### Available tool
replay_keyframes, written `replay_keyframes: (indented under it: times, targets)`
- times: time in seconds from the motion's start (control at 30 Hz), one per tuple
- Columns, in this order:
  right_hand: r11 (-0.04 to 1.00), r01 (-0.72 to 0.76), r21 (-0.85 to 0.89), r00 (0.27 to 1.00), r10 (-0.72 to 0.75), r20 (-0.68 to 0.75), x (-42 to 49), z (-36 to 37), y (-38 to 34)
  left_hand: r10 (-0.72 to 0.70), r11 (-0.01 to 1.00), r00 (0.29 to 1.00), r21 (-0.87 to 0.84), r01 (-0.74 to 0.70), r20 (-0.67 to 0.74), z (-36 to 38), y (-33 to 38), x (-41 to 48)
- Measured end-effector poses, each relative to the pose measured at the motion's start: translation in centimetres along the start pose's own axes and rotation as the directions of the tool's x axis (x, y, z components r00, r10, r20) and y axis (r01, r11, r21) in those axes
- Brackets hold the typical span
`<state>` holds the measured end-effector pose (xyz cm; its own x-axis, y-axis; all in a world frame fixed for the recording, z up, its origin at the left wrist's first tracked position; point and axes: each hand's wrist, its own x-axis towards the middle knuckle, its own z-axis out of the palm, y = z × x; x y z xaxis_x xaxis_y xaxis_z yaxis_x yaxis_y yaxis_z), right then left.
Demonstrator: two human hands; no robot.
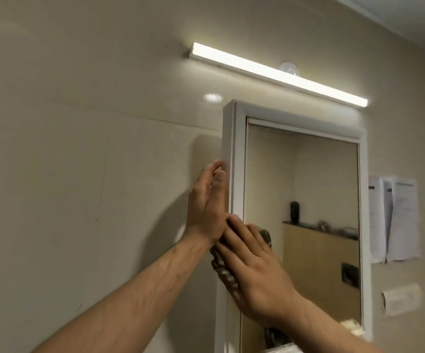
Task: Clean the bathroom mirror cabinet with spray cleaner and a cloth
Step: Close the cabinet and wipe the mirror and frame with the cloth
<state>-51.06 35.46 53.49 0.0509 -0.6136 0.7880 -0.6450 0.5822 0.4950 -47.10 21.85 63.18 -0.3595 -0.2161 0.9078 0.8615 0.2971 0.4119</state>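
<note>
mirror cabinet (236,149) hangs on a beige tiled wall (79,149) under a lit light bar (270,72). left grip (206,205), fingers straight, lies flat on its left side. right grip (254,271), fingers flat, presses a dark cloth (222,271), mostly hidden, to the left frame edge. papers (397,217) right of it carry print too blurred to read.

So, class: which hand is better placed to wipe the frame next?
The right hand: it presses the cloth against the cabinet frame; the left hand rests bare on the frame's side.
</note>
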Motion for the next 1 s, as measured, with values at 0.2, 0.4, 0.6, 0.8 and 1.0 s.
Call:
replay_keyframes:
  times: [0.2,0.4,0.6,0.8,1.0]
  targets:
    - [0.955,0.286,-0.074,0.957,-0.280,0.081,5.0,-3.4,6.0,0.012,0.995,0.998,0.096,-0.019,0.069,-1.0,-0.4,-1.7]
    - [0.994,0.078,0.074,0.997,-0.075,-0.035,-0.7,1.2,0.7,0.182,0.812,0.971,0.533,-0.238,0.157,-0.6,-1.4,-5.4]
    - [0.963,0.243,0.119,0.942,-0.264,0.208,-14.0,4.0,-6.8,0.249,0.506,0.855,0.692,-0.516,0.455,-2.1,-3.5,-10.0]
    - [0.985,0.157,0.073,0.971,-0.167,0.170,-11.9,3.9,-5.6,0.183,0.458,0.849,0.721,-0.520,0.495,-2.9,-4.4,-11.3]
    - [0.966,0.221,0.136,0.933,-0.250,0.261,-15.8,4.3,-8.4,0.206,0.406,0.821,0.717,-0.566,0.532,-3.3,-2.8,-10.4]
